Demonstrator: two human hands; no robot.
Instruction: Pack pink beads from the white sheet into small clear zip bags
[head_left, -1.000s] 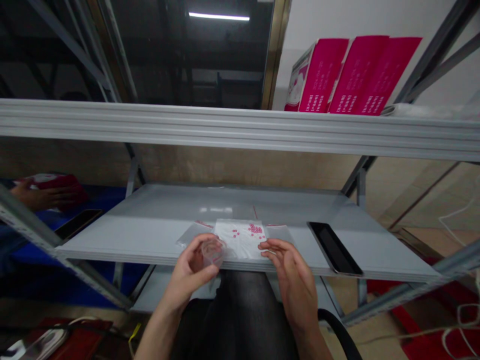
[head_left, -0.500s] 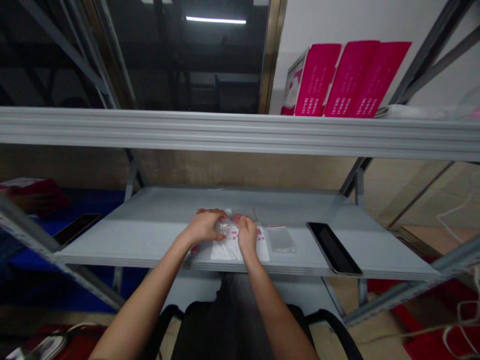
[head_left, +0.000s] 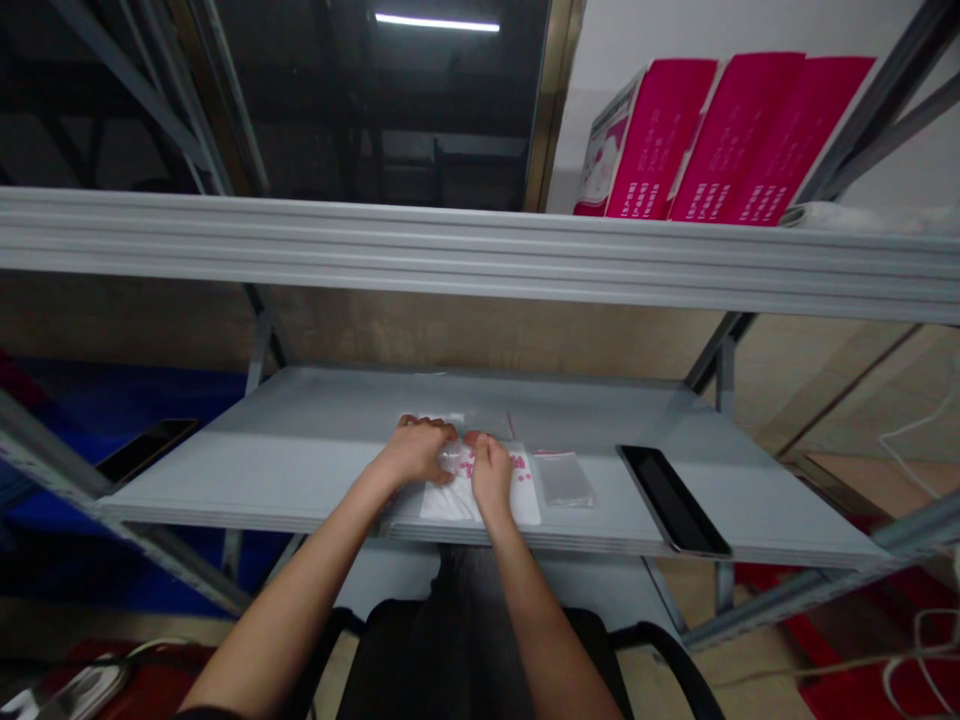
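Note:
Both hands rest on the grey shelf, fingers curled over a white sheet strewn with small pink beads. My left hand is closed round a small clear plastic bag. My right hand is closed beside it, pinching the same bag from the right. An empty clear zip bag lies flat just right of the sheet.
A black phone lies on the shelf's right part. Another dark phone sits on the blue surface at left. Pink boxes stand on the upper shelf. Cables hang at right; a black chair arm shows below.
A second ago the hands were at the shelf's front edge, left holding the bag. They reached forward over the sheet and now stay there, barely moving. The view tilted slightly.

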